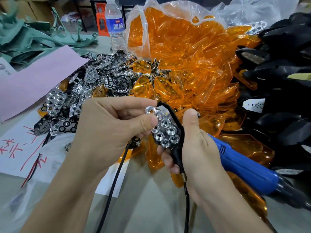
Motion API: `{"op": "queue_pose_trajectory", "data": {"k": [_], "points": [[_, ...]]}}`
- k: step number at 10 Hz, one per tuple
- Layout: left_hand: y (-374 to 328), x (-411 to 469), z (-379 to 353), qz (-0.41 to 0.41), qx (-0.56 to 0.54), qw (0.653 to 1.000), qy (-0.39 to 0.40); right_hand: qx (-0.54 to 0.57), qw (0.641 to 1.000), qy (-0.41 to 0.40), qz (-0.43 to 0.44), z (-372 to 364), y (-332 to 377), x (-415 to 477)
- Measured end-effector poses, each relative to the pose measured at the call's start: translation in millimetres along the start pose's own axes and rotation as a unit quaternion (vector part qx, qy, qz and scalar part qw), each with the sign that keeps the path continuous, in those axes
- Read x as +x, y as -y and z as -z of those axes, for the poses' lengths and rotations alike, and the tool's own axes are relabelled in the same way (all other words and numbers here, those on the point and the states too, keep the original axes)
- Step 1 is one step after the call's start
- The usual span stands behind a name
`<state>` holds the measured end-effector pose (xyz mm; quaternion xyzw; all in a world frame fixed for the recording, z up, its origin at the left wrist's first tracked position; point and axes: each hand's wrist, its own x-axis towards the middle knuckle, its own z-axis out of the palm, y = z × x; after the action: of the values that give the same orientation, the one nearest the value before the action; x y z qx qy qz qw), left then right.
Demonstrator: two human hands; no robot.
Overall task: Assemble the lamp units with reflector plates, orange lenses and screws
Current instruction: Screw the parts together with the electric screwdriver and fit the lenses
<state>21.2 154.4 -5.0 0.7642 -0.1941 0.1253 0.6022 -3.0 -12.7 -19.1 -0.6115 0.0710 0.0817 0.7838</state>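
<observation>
Left grip (pixel 116 125) pinches reflector plate (pixel 165 132) by its upper edge, thumb and forefinger; right grip (pixel 198 143) curls round black lamp housing (pixel 177 155) at the stem, both held above bench (pixel 148 204), in front of orange lens heap (pixel 193 73). Plate looks half seated, tilted. I'd line its top hole up with the housing tip, then press flat, no forcing. Plate: chrome, faceted hexagonal cups, small screw holes.

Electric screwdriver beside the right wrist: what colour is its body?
The electric screwdriver is blue with a black end, clearest in the head view.
</observation>
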Motion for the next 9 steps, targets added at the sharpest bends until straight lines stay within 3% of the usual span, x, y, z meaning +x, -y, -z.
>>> {"op": "queue_pose_trajectory", "data": {"k": [1, 3, 5, 7, 9], "points": [[-11, 3, -18, 0.051, 0.032, 0.997, -0.046, 0.001, 1.0, 0.006, 0.007, 1, -1, 0], [-16, 4, -18, -0.012, 0.153, 0.981, -0.122, 0.008, 1.0, 0.015, 0.005, 2, -4, -1], [-13, 4, -18, -0.019, 0.147, 0.982, -0.118, -0.023, 0.997, 0.048, 0.052, 1, -2, -1], [-13, 2, -25, 0.026, 0.088, 0.989, -0.112, -0.049, 0.992, 0.054, 0.099, 3, -1, 0], [-19, 2, -37, 0.136, -0.108, 0.984, -0.049, -0.098, 0.987, 0.036, 0.122, 0, 2, -6]]}}
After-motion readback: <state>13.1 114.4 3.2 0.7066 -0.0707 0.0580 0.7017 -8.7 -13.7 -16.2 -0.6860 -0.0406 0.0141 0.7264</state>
